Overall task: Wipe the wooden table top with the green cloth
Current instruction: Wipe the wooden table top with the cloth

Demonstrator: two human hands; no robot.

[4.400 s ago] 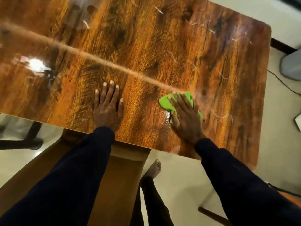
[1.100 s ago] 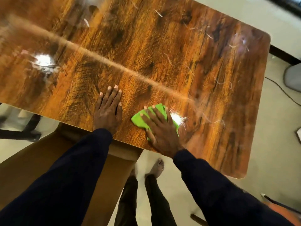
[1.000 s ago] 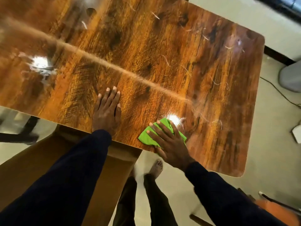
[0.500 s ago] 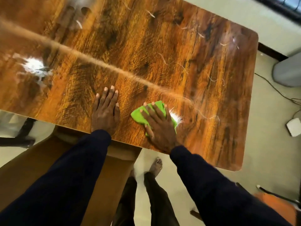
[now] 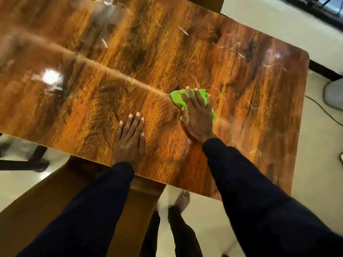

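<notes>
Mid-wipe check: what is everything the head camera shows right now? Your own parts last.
table: one, glossy brown wood, fills the upper frame
cloth: one, green, on the table under the right hand
chair: one, brown, lower left, at the table's near edge
stand: one, black, on the floor at left
cable: one, dark, on the floor at right
grey object: one, right edge, cut off, unidentifiable
left hand: flat on the table, left of the cloth
right hand: pressing on the cloth
foot: one, bare, on the floor
</notes>
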